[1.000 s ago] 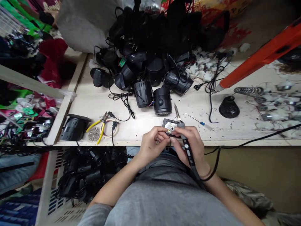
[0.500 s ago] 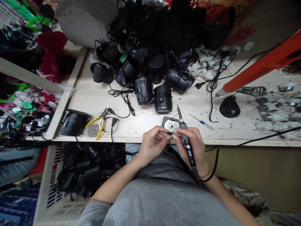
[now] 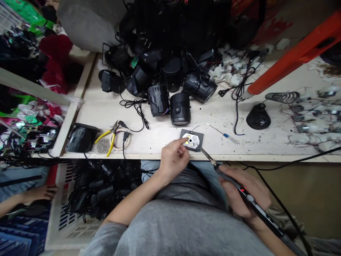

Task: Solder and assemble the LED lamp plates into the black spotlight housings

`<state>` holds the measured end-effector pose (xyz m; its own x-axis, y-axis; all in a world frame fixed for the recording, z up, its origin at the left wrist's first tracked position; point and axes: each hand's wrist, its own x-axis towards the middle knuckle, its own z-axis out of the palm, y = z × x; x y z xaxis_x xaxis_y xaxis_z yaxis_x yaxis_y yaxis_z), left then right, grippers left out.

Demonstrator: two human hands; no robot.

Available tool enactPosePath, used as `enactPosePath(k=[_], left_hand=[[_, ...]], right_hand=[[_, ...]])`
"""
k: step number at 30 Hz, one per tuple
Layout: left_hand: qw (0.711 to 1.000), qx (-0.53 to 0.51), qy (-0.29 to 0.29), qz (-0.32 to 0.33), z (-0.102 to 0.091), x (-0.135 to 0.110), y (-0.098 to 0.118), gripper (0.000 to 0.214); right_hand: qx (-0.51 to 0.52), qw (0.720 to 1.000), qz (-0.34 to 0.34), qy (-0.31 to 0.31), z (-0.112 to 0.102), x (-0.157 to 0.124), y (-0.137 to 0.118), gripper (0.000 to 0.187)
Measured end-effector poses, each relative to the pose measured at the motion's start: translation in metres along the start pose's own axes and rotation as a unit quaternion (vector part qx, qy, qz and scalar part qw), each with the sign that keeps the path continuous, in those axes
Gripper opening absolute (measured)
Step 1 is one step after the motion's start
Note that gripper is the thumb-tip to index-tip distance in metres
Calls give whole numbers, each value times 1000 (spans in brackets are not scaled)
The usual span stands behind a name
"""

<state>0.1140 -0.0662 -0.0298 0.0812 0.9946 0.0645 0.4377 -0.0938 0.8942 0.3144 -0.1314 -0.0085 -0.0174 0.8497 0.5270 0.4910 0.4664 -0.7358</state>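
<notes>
Our left hand [image 3: 174,160], grip released, presses its index fingertip [image 3: 185,140] onto a round white LED board [image 3: 192,141] set in a square black mount [image 3: 198,145], flat on the pale wooden counter [image 3: 149,142]. Our right hand [image 3: 243,190] clenches a black pen-style soldering iron [image 3: 246,195], its tip just beside the mount.

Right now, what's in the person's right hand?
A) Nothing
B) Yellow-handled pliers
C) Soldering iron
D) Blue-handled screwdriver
C. The right hand is wrapped around the dark pen-style body of a soldering iron, whose metal tip points toward the LED board under the left hand's forefinger.
</notes>
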Motion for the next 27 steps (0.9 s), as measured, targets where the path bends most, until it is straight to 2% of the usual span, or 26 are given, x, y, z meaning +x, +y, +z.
enactPosePath(k=[5,11,21,27], left_hand=[[1000,8,7,-14,2,1,3,44],[999,23,13,-30,4,2,4,43],[998,50,30,3,7,0,2,41],[998,48,35,7,9,-1,2,39]], right_hand=[[-42,998,-22,-30,-4,-1,-3,23],[-33,998,-31,-42,0,8,-4,19],[2,999,-9,-44,14,4,4,31],[4,999,-24,-44,16,6,7,25]])
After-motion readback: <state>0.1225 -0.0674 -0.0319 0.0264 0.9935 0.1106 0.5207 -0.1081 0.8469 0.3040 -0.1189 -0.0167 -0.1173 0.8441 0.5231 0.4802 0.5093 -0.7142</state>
